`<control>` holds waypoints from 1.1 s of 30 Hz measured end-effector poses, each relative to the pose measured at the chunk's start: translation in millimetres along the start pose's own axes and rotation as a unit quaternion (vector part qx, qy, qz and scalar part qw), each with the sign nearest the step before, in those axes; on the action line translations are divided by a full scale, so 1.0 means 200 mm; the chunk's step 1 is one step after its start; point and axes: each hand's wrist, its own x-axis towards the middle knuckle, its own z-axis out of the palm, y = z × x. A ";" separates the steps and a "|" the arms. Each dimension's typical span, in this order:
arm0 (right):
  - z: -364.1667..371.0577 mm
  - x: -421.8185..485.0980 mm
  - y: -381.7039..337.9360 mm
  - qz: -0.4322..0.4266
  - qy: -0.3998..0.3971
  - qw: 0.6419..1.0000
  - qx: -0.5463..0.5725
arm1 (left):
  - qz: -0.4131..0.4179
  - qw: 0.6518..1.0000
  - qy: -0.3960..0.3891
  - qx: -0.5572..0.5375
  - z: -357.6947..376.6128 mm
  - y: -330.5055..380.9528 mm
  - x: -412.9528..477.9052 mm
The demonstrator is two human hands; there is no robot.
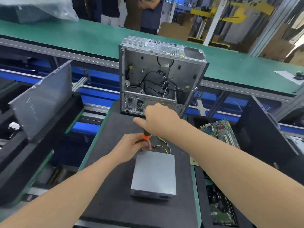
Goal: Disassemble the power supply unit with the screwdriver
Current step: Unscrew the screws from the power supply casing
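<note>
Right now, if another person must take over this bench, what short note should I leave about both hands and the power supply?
Left hand: pinches the lower end of the screwdriver at the far left corner of the power supply unit.
Right hand: grips the screwdriver handle from above.
Unit: flat on the black mat, cables toward the open computer case.
Done: the unit is out of the case.
Left: the cover is still on and corner screws show, so probably all the unscrewing remains.
</note>
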 end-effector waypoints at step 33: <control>-0.01 0.01 -0.11 0.106 0.042 0.992 -0.046 | 0.051 0.996 -0.074 0.000 -0.09 -0.04 0.07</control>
